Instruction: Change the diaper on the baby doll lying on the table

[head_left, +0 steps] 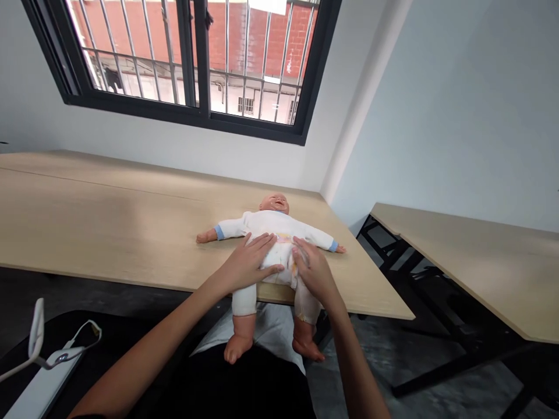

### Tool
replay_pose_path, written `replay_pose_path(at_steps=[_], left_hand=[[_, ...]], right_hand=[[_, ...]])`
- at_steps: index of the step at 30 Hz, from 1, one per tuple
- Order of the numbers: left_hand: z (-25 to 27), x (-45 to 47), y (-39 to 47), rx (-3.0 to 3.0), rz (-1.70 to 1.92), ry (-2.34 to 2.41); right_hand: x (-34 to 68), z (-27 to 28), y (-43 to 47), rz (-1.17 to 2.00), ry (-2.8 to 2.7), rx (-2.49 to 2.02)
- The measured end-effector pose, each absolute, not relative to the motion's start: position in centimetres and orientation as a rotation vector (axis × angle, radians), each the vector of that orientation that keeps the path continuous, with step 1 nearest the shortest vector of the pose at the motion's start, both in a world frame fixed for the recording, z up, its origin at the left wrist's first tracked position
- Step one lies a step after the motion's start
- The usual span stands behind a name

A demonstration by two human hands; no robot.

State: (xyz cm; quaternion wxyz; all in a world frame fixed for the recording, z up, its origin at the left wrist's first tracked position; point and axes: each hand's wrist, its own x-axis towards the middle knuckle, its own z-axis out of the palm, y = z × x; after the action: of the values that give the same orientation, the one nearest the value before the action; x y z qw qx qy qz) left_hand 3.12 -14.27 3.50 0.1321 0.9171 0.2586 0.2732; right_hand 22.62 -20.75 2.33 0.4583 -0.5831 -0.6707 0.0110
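A baby doll (264, 221) lies on its back on the wooden table (166, 233), its head toward the window and its arms stretched out sideways. It wears a white top with blue cuffs, a diaper (278, 262) and white leggings. The doll's legs hang over the table's front edge. My left hand (248, 263) rests flat on one side of the diaper, fingers spread, thumb across its front. On the other side lies my right hand (315, 270), its fingers extended over the diaper's edge near the waist. Part of the diaper is hidden under both hands.
To the right, a second wooden table (471, 244) with black legs stands across a gap. A barred window (201, 64) is in the wall behind. At lower left, a white device (48, 378) with a cable lies on a black surface.
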Motion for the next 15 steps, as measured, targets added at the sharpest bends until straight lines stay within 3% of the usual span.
replay_pose_path(at_steps=[7,15], left_hand=[[2.9,3.5,-14.5,2.705,0.633,0.888],[2.5,2.0,-13.2,2.67,0.492,0.728]], right_hand=[[21.8,0.5,-19.8,0.046,-1.811,-1.512],[22.1,0.9,-20.3,0.066,-1.93,-1.599]])
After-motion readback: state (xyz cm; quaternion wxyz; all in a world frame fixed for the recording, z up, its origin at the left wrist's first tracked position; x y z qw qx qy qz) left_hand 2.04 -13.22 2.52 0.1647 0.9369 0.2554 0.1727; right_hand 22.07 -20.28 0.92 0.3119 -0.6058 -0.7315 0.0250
